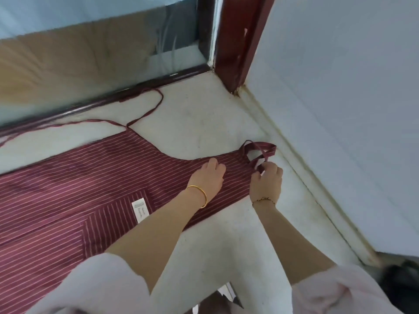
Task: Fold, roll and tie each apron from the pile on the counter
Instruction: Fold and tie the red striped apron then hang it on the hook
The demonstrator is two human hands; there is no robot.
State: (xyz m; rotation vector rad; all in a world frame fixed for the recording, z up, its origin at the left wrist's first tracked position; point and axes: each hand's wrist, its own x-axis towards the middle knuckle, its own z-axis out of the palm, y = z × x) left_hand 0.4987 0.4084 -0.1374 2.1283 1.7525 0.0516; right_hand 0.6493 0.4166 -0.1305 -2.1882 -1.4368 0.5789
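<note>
Pale, stone-like counter (204,114) runs into a corner below a dark red wooden window sill (95,105), and a maroon cotton apron with thin white stripes (90,177) lies spread flat across it, filling the left and middle of the view. Beyond the apron's far edge a thin maroon waist tie (147,109) trails in a loose curve toward the sill. On the apron's near part a white rectangular label (140,208) sits at the corner of a pocket. The left hand (209,177), a plain gold bangle (199,196) on its wrist, rests on the apron's bib, fingers loosely bent with tips on the cloth, gripping nothing. Just beside the apron's right end the right hand (267,182) pinches the maroon neck loop (258,150) between curled fingers and thumb. Right of the apron stands a red-brown wooden post (238,41), then a pale blue wall (340,109).
</note>
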